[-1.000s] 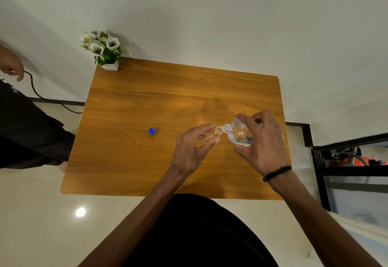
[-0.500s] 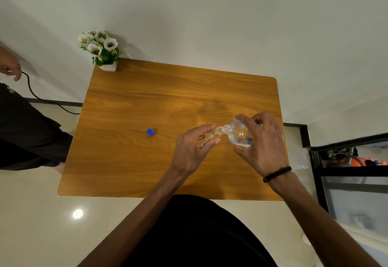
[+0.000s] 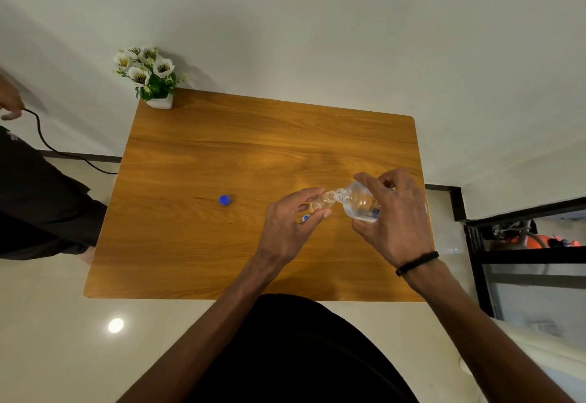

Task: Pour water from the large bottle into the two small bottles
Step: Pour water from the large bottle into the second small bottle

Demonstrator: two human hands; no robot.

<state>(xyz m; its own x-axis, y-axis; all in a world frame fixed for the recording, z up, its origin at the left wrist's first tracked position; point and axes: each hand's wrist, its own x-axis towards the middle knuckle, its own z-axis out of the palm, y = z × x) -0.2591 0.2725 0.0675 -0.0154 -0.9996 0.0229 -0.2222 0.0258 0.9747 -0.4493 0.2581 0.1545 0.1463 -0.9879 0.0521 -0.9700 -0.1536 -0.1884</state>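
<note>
My right hand (image 3: 391,222) grips the large clear bottle (image 3: 360,203), tilted to the left with its open neck down at the mouth of a small clear bottle (image 3: 318,203). My left hand (image 3: 287,228) holds that small bottle between thumb and fingers, just above the wooden table (image 3: 222,161). A small blue cap (image 3: 305,218) shows under my left fingers. Another blue cap (image 3: 224,200) lies alone on the table to the left. A second small bottle is not visible; my hands hide that spot.
A white pot of artificial flowers (image 3: 149,77) stands at the table's far left corner. Another person (image 3: 35,193) stands left of the table holding a black cable (image 3: 47,142). A black metal rack (image 3: 523,244) stands to the right.
Both hands and the two bottles keep nearly the same pose. A blue cap under my left fingers has come into sight. The person on the left has shifted slightly.
</note>
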